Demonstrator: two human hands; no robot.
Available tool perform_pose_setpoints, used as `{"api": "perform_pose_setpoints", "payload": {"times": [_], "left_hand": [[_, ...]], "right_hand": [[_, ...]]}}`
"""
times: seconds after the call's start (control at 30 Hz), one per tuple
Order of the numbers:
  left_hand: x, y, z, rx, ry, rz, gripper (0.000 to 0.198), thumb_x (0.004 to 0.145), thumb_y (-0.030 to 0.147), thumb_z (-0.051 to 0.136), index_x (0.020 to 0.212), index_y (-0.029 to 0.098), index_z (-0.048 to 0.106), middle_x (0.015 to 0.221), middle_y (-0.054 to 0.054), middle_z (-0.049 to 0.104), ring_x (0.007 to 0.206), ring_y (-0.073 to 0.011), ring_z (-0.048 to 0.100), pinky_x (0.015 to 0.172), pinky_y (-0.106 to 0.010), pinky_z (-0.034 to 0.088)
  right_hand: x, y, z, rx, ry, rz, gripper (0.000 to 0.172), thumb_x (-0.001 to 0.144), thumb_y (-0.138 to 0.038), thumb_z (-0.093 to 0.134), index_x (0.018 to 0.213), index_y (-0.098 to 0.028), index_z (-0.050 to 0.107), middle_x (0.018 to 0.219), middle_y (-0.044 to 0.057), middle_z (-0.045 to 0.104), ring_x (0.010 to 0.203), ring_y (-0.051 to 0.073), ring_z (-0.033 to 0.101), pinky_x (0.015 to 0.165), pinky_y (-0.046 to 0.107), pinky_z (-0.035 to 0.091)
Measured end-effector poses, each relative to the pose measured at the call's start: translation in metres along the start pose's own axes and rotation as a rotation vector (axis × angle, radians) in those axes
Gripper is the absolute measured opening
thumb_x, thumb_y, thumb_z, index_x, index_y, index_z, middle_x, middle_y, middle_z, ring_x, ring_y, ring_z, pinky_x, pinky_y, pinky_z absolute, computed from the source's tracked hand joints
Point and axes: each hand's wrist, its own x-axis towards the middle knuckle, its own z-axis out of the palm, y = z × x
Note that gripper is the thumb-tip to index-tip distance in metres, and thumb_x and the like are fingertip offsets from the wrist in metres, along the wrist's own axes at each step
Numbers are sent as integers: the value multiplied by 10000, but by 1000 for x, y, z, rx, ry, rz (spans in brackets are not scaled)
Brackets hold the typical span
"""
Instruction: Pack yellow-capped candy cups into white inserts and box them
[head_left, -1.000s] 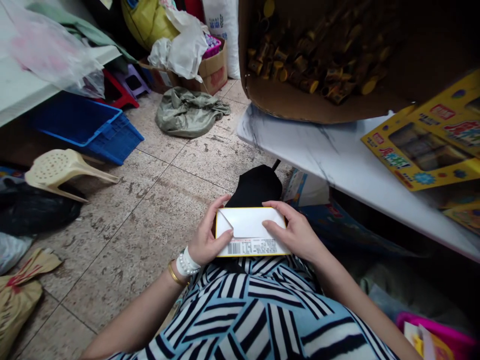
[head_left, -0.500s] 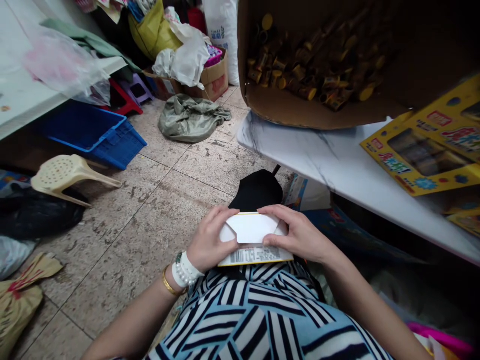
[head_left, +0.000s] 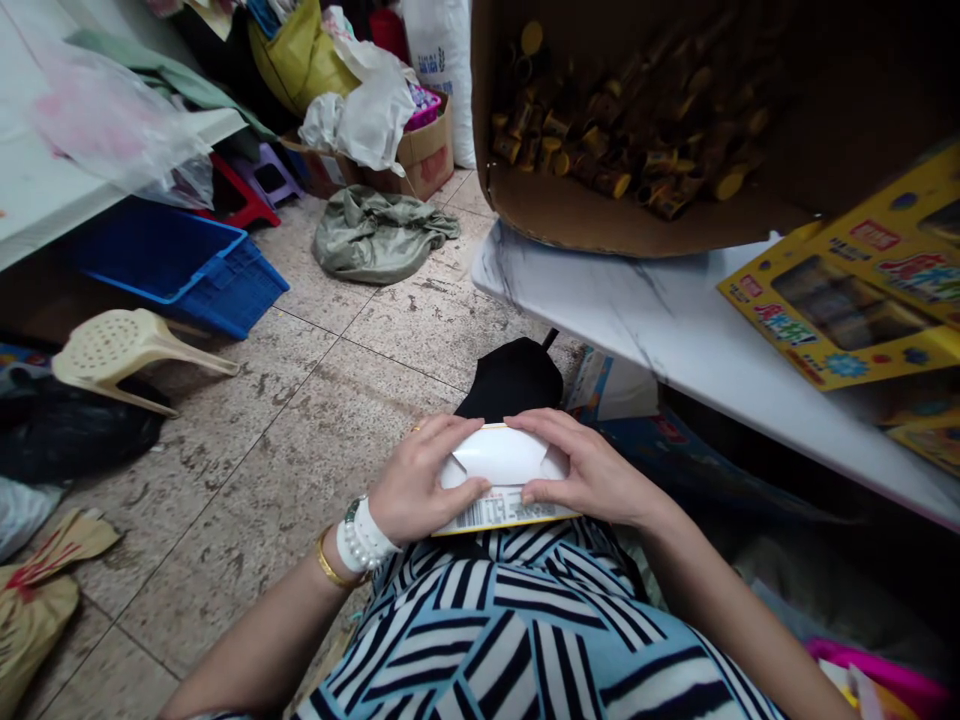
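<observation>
A small carton [head_left: 498,458] rests at my lap, its white end flap facing up and a barcode panel on the side toward me. My left hand [head_left: 426,482] grips its left end, thumb on the near edge of the flap and fingers over the far edge. At the right end my right hand [head_left: 589,465] holds it the same way, closed around the corner. The flap bulges slightly between my thumbs. What the carton contains is hidden.
On the right, a marbled table [head_left: 600,315] bears a big cardboard box [head_left: 630,230] of small yellow-capped containers and yellow window boxes [head_left: 825,320]. Leftward stand a cream stool [head_left: 124,350] and a blue crate [head_left: 225,285]. A grey-green sack [head_left: 375,235] lies on the floor.
My thumbs and fingers have moved inward along the flap. The flap, flat before, now bows. The whole view has shifted slightly.
</observation>
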Motion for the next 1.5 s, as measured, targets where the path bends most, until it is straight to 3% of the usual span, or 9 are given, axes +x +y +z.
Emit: {"api": "perform_pose_setpoints", "payload": {"times": [0.3, 0.57, 0.73, 0.87, 1.1, 1.2, 1.33, 1.43, 1.5], "left_hand": [[5, -5, 5, 3, 40, -50, 431, 905, 288, 605, 1293, 103, 630, 1163, -161, 690, 1091, -294, 632, 957, -483, 517], [-3, -13, 1, 117, -131, 57, 561, 967, 238, 473, 1482, 24, 410, 1419, -225, 548, 1302, -335, 482, 1088, -546, 416], [-7, -8, 1, 57, -87, 70, 521, 927, 159, 483, 1447, 143, 504, 1369, -161, 573, 1262, -295, 513, 1060, -511, 438], [-8, -7, 1, -120, -46, 6, 385, 914, 188, 554, 1282, 197, 665, 1326, -127, 609, 1262, -276, 536, 1081, -485, 428], [2, -9, 6, -343, 2, -145, 184, 877, 158, 593, 942, 196, 762, 1145, -98, 675, 1106, -230, 636, 990, -430, 496], [4, -7, 7, -331, 34, -175, 289, 833, 132, 605, 1100, 193, 696, 1165, -94, 655, 1093, -233, 634, 1004, -456, 492], [3, -13, 10, -452, 121, -335, 690, 753, 272, 763, 1378, 195, 480, 1400, -167, 529, 1193, -282, 607, 952, -455, 540], [0, -18, 16, -524, 45, -407, 610, 740, 313, 776, 1290, 181, 549, 1390, -170, 554, 1181, -300, 620, 926, -451, 553], [-2, -17, 19, -603, -2, -455, 511, 770, 300, 737, 1238, 171, 579, 1291, -146, 627, 1073, -276, 667, 877, -441, 573]], "right_hand": [[7, 5, 5, 85, 70, -12, 423, 908, -273, 661, 1327, -243, 610, 1273, 73, 642, 1140, 204, 612, 995, 373, 488], [4, 4, 6, 90, 46, -34, 473, 904, -151, 562, 1365, -242, 617, 1328, 101, 583, 1209, 217, 565, 1040, 421, 461], [1, 8, 2, 38, -26, -39, 534, 914, -138, 546, 1419, -313, 575, 1384, 89, 550, 1242, 231, 543, 1061, 461, 444], [0, 11, -2, 98, -98, -42, 506, 945, -219, 576, 1436, -342, 552, 1405, 78, 542, 1292, 232, 520, 1098, 467, 415], [1, 7, 17, 227, 85, 119, 332, 944, -229, 573, 1236, -300, 715, 1223, 66, 639, 1131, 199, 616, 986, 388, 503], [0, 4, 18, 221, 105, 137, 503, 899, -219, 624, 1392, -315, 596, 1287, 69, 612, 1190, 218, 586, 1049, 430, 465], [1, 8, 17, 456, 155, 300, 650, 812, -337, 747, 1422, -258, 537, 1400, 100, 572, 1240, 251, 584, 1038, 426, 490], [3, 13, 23, 605, 188, 510, 603, 773, -346, 754, 1327, -204, 566, 1330, 132, 624, 1059, 244, 678, 881, 406, 574], [3, 14, 29, 625, 189, 556, 624, 742, -333, 765, 1311, -186, 554, 1282, 139, 645, 982, 236, 696, 841, 408, 585]]}}
